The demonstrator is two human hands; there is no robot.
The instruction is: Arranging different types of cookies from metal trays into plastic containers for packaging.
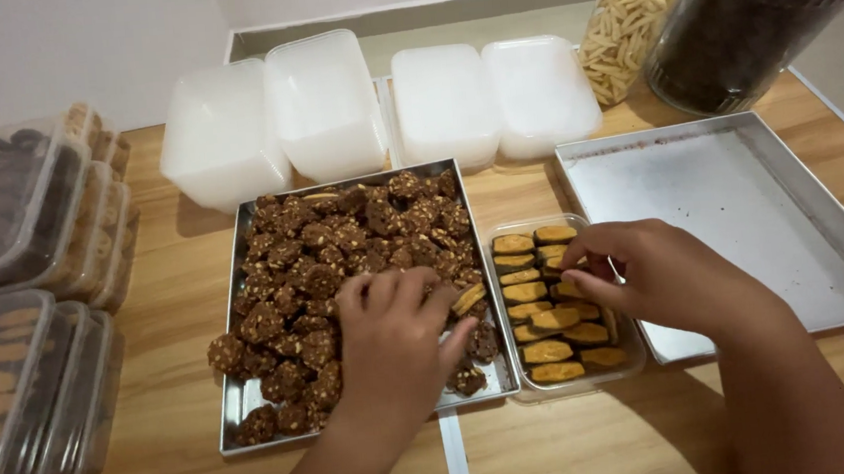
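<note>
Left hand [390,335] resting palm-down on dark brown nut-studded cookies [342,243] in shallow rectangular metal tray [236,422], fingers curled over several; whether clamped on any, cannot tell. Right hand [661,273] over small clear plastic container [632,356] of orange-and-brown oval cookies [549,322], fingertips pinched together at one cookie in upper rows. Container just beside tray on wooden table [171,367], empty metal tray [741,212] to right.

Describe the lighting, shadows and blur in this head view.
Head view: soft, warm, even light; the empty metal tray shows only a dull sheen, no hard glare. Faint shadows lie under the left hand and right hand. The stacked lidded boxes at the left edge look soft and stretched.
</note>
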